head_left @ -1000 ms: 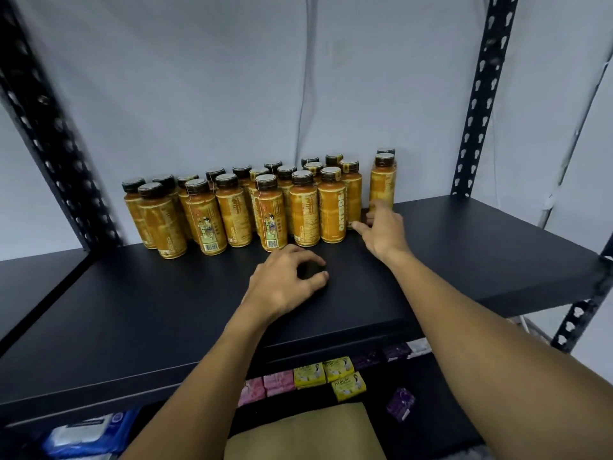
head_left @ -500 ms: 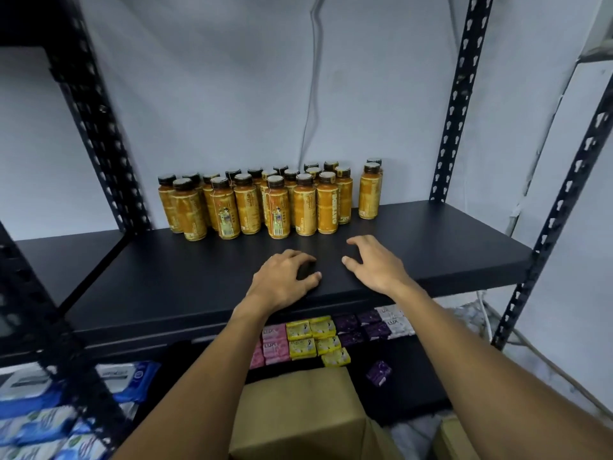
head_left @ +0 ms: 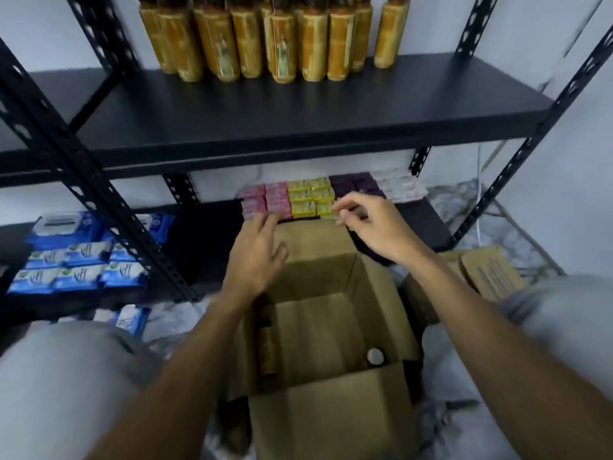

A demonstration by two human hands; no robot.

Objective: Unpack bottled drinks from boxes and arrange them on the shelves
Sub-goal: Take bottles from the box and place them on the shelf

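A person's view looks down into an open cardboard box (head_left: 331, 327) that stands on the floor in front of a black metal rack, with both bare forearms reaching forward over it. The left hand (head_left: 257, 257) hovers above the box's far flap, palm down, fingers straight and slightly spread, holding nothing. The right hand (head_left: 374, 227) hangs a little higher and farther forward, near the edge of the lower shelf (head_left: 428, 220); its fingers are loosely curled, thumb and forefinger close together, and nothing can be seen between them, though the picture is blurred there. Inside the box, one amber bottle (head_left: 267, 351) stands against the left wall, and the pale round cap (head_left: 375, 355) of another shows near the right wall. On the upper shelf (head_left: 298, 117), a tight cluster of golden-labelled bottled drinks (head_left: 265, 38) stands upright at the back, near the wall, their tops cut off by the frame. The lower shelf holds rows of small packs (head_left: 311, 197) in pink, yellow, purple and white. To the left, blue packets (head_left: 76, 260) lie stacked on another low shelf. A second cardboard box (head_left: 491, 277) sits to the right, beside the person's grey-clad knee (head_left: 564, 313).
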